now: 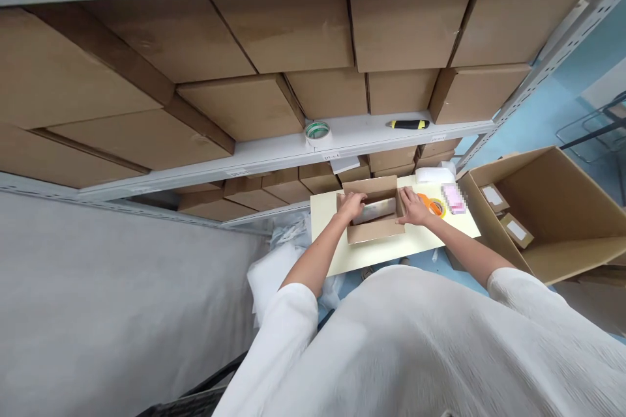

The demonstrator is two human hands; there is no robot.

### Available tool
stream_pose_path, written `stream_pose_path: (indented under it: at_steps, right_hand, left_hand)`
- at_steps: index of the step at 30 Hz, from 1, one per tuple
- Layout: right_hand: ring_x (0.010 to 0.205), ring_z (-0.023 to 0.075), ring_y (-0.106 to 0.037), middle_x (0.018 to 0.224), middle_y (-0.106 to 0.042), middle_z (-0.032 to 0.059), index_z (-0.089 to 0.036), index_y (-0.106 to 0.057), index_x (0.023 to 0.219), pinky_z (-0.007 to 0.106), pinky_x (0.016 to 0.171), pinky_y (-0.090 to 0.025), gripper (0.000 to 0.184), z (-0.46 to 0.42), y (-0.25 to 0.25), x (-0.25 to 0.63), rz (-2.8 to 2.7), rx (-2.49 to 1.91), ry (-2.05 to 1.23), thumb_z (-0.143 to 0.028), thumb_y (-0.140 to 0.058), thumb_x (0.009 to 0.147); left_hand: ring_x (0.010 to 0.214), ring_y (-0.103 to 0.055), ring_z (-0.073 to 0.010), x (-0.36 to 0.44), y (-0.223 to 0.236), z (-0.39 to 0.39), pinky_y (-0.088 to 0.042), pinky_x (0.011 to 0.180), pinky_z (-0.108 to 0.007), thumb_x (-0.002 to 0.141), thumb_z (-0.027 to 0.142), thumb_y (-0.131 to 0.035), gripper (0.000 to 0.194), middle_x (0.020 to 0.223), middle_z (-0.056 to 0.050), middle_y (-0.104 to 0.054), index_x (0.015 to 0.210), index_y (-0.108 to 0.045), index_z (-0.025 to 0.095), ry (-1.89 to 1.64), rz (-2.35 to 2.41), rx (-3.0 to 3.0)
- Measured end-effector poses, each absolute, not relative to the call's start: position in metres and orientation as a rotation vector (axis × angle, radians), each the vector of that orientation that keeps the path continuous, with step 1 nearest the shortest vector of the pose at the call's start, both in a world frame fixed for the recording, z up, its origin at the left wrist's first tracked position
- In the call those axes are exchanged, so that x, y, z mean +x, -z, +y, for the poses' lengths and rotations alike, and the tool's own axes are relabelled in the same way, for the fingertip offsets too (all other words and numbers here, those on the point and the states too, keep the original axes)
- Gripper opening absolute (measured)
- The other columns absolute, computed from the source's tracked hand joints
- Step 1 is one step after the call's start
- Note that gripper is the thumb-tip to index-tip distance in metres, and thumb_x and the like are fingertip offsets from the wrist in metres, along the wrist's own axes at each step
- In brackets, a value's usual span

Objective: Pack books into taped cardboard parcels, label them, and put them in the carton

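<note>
A small open cardboard box [375, 232] sits on a pale yellow board [362, 262], with its flaps raised. Inside it lies a whitish wrapped item [375, 210], whose kind I cannot make out. My left hand [351, 206] grips the box's left side, fingers bent over the edge. On the opposite side, my right hand [413, 207] holds the right flap and wall, thumb toward the near corner. Just right of that hand are an orange tape dispenser [430, 204] and a blurred pink item [454, 198].
Shelves ahead hold several cardboard boxes [405, 23]. On the shelf edge are a tape roll [317, 133] and a yellow-black utility knife [409, 124]. A large open carton [577, 208] with small boxes stands right. White packing material [274, 273] lies left of the board.
</note>
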State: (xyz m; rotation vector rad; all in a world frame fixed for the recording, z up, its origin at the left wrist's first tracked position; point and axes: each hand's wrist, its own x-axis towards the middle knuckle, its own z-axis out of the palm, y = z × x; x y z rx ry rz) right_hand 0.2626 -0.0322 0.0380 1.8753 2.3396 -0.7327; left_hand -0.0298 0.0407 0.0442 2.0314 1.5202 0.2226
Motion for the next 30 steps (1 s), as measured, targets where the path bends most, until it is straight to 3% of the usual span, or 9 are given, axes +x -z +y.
stream_pose_path:
  at_steps: [5, 8, 11, 15, 17, 20, 25, 28, 30]
  right_hand:
    - [0.169, 0.0392, -0.019, 0.184, -0.015, 0.0186, -0.023, -0.009, 0.180, 0.058, 0.133, -0.027, 0.105, -0.031, -0.043, 0.271, 2.459, 2.067, 0.667, -0.058, -0.064, 0.098]
    - [0.157, 0.0365, -0.042, 0.178, -0.031, 0.0188, -0.022, -0.019, 0.178, 0.053, 0.129, -0.038, 0.084, -0.027, -0.042, 0.278, 2.357, 2.372, 0.785, -0.055, -0.045, 0.106]
    - [0.131, 0.0317, -0.066, 0.163, -0.053, 0.0187, -0.021, -0.032, 0.173, 0.050, 0.114, -0.055, 0.076, -0.019, -0.035, 0.284, 2.114, 2.681, 1.164, -0.057, -0.036, 0.106]
    - [0.101, 0.0254, -0.078, 0.125, -0.076, 0.0149, -0.018, -0.055, 0.151, 0.046, 0.093, -0.067, 0.061, -0.009, -0.027, 0.283, 1.822, 2.833, 1.758, -0.052, -0.038, 0.103]
    - [0.098, 0.0240, -0.080, 0.115, -0.078, 0.0139, -0.018, -0.061, 0.140, 0.045, 0.093, -0.068, 0.048, -0.007, -0.026, 0.278, 1.785, 2.797, 1.936, -0.044, -0.046, 0.102]
    - [0.102, 0.0245, -0.081, 0.113, -0.080, 0.0138, -0.019, -0.063, 0.130, 0.047, 0.099, -0.068, 0.036, -0.006, -0.028, 0.270, 1.777, 2.669, 2.117, -0.032, -0.057, 0.098]
    - [0.107, 0.0245, -0.080, 0.112, -0.082, 0.0139, -0.015, -0.058, 0.141, 0.046, 0.106, -0.065, 0.051, -0.003, -0.031, 0.265, 1.709, 2.546, 2.185, -0.025, -0.068, 0.093]
    - [0.103, 0.0224, -0.081, 0.107, -0.083, 0.0102, -0.015, -0.044, 0.159, 0.042, 0.105, -0.064, 0.071, 0.001, -0.031, 0.266, 1.673, 2.552, 2.213, -0.026, -0.068, 0.093]
    - [0.099, 0.0216, -0.081, 0.100, -0.082, 0.0072, -0.016, -0.037, 0.166, 0.040, 0.103, -0.064, 0.080, 0.004, -0.032, 0.268, 1.667, 2.528, 2.238, -0.029, -0.069, 0.094]
  left_hand:
    - [0.129, -0.064, -0.0366, -0.052, -0.050, 0.022, -0.041, 0.116, -0.057, 0.097, 0.018, -0.057, 0.029, 0.127, -0.012, -0.077, 0.116, -0.077, 0.027, -0.523, 1.645, 1.995]
    - [0.129, -0.063, -0.0346, -0.075, -0.051, 0.008, -0.046, 0.115, -0.053, 0.098, 0.022, -0.059, 0.027, 0.135, -0.012, -0.070, 0.121, -0.072, 0.027, -0.757, 1.784, 1.857]
    - [0.112, -0.070, -0.0282, -0.096, -0.042, -0.004, -0.054, 0.106, -0.046, 0.096, 0.024, -0.061, 0.027, 0.134, -0.013, -0.068, 0.122, -0.068, 0.024, -0.925, 1.869, 1.590]
    - [0.099, -0.075, -0.0222, -0.108, -0.024, -0.018, -0.059, 0.099, -0.041, 0.096, 0.023, -0.053, 0.029, 0.116, -0.010, -0.076, 0.123, -0.065, 0.023, -0.978, 1.766, 1.264]
    - [0.101, -0.077, -0.0216, -0.110, -0.017, -0.025, -0.060, 0.099, -0.043, 0.093, 0.019, -0.050, 0.037, 0.111, -0.009, -0.079, 0.127, -0.063, 0.023, -0.938, 1.635, 1.240]
    - [0.121, -0.075, -0.0243, -0.111, -0.012, -0.037, -0.058, 0.107, -0.047, 0.082, 0.012, -0.054, 0.059, 0.124, -0.010, -0.079, 0.139, -0.062, 0.025, -0.807, 1.443, 1.417]
    - [0.152, -0.056, -0.0335, -0.117, -0.012, -0.052, -0.041, 0.128, -0.056, 0.074, 0.013, -0.068, 0.083, 0.153, -0.010, -0.069, 0.155, -0.057, 0.029, -0.480, 1.366, 1.773]
    - [0.154, -0.054, -0.0341, -0.119, -0.015, -0.054, -0.037, 0.131, -0.053, 0.080, 0.029, -0.078, 0.089, 0.159, -0.009, -0.064, 0.164, -0.048, 0.028, -0.415, 1.346, 1.772]
    - [0.151, -0.057, -0.0307, -0.116, -0.016, -0.052, -0.039, 0.129, -0.049, 0.090, 0.043, -0.074, 0.084, 0.157, -0.009, -0.067, 0.167, -0.043, 0.028, -0.455, 1.359, 1.677]
